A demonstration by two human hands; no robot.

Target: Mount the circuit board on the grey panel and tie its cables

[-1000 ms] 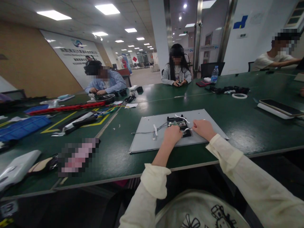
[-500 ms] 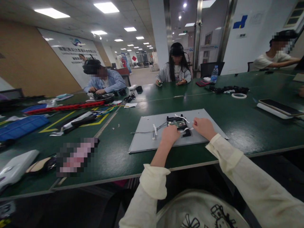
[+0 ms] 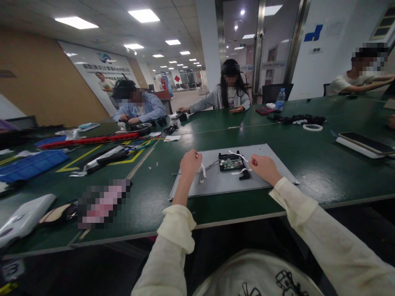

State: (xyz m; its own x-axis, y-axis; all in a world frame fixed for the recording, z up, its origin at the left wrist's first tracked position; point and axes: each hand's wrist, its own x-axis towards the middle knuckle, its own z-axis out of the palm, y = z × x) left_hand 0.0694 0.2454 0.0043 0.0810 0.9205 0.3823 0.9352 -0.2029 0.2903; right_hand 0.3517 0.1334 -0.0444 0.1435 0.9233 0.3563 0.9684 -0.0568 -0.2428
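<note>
A flat grey panel (image 3: 216, 185) lies on the green table (image 3: 148, 205) in front of me. A small black circuit board (image 3: 230, 163) sits on it, with grey wires and white tape strips around it. My left hand (image 3: 190, 162) is raised over the panel's left part, fingers curled, a small white bit at its fingertips near the taped wire (image 3: 202, 170). My right hand (image 3: 262, 166) rests on the panel just right of the board, fingers closed beside a small black part (image 3: 245, 175); whether they hold anything is hidden.
Other people sit along the far side of the table. A blue tray (image 3: 32, 164), red strips (image 3: 89, 140) and yellow tape lie at the left. A water bottle (image 3: 279, 100), a white tape ring (image 3: 312, 127) and a flat device (image 3: 361, 142) are at the right.
My left hand has lifted off the circuit board and moved left over the panel's left part. My right hand has stayed nearly still. The person opposite has reached an arm across the table.
</note>
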